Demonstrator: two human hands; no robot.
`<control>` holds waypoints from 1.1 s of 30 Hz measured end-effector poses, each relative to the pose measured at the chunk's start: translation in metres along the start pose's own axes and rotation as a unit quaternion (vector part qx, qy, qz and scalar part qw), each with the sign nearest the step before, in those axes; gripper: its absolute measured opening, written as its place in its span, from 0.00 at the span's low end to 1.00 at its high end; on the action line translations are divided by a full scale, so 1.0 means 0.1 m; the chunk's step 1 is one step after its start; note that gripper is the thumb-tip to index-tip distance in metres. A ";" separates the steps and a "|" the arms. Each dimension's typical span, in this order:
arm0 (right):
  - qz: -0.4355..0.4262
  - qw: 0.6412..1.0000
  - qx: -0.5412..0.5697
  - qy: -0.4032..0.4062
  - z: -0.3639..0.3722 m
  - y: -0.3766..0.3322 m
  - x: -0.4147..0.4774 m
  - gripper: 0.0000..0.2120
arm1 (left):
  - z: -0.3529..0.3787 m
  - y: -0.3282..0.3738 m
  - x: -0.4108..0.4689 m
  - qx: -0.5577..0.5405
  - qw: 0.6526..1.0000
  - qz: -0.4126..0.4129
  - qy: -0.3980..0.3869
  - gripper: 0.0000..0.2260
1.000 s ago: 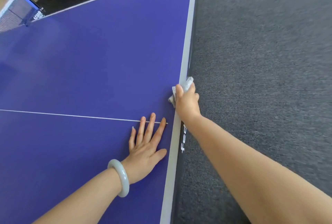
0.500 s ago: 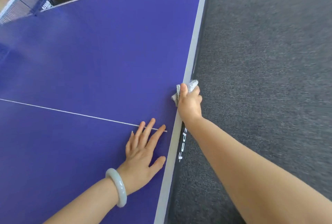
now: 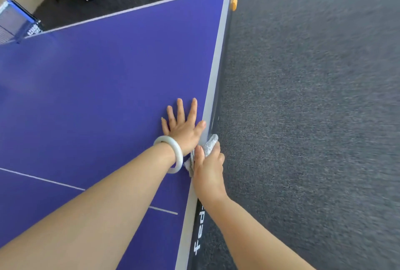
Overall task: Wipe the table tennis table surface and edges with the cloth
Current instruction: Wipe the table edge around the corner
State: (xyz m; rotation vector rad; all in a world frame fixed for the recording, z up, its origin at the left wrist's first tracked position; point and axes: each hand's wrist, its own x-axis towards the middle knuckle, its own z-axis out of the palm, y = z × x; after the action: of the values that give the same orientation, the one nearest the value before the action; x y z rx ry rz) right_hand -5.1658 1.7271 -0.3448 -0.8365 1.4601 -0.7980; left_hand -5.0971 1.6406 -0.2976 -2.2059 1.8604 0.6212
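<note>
The grip of our right hand [image 3: 208, 170] pinches the bunched grey cloth [image 3: 209, 144] over the grey border [image 3: 213, 79] and dark side rail [image 3: 200, 226] of the table [image 3: 91, 118], thumb on top, so one pass likely cleans both; just left of the grip our left hand [image 3: 183, 128] lies spread flat on the purple top [image 3: 108, 75], probably bracing our lean. Ahead of the grip the border runs to a far corner with an orange fitting [image 3: 233, 2], grey carpet [image 3: 303, 118] lies to its right, the net [image 3: 13, 18] far left.

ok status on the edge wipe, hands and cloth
Right hand grips cloth against table edge. Left hand flat on blue top beside it. Orange piece at far corner ahead.
</note>
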 end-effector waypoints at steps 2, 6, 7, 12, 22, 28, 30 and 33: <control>-0.020 1.000 0.004 -0.007 -0.01 0.01 0.02 0.32 | 0.05 -0.03 0.05 0.003 1.000 -0.007 0.002 0.28; -0.053 0.998 0.013 -0.034 -0.05 -0.01 0.09 0.32 | 0.05 -0.03 0.10 0.019 0.999 -0.024 -0.014 0.29; -0.060 0.997 0.018 -0.046 -0.09 -0.04 0.16 0.32 | 0.04 -0.02 0.10 0.022 0.999 -0.027 -0.015 0.28; -0.124 0.984 0.061 -0.112 -0.29 -0.17 0.50 0.32 | -0.04 0.01 0.07 -0.020 0.999 -0.037 -0.026 0.26; -0.101 0.960 0.152 -0.210 -0.37 0.35 -0.24 0.31 | -0.13 0.05 -0.01 -0.063 0.995 -0.026 -0.066 0.25; -0.070 0.976 0.159 -0.130 -0.59 -0.67 0.88 0.25 | -0.07 0.03 0.04 -0.029 0.997 -0.045 -0.063 0.28; -0.070 0.971 0.191 -0.124 -0.54 -0.70 0.92 0.26 | -0.03 0.02 0.09 -0.008 0.997 -0.054 -0.062 0.29; -0.060 0.959 0.223 -0.165 -0.51 -0.35 0.56 0.28 | 0.03 0.00 0.13 0.037 0.997 -0.050 -0.038 0.30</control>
State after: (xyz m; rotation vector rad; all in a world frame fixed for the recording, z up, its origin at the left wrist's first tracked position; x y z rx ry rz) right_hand -5.2167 1.6614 -0.3396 -0.6730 0.8933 -0.9813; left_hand -5.0958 1.6308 -0.3062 -2.1812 1.6977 0.5997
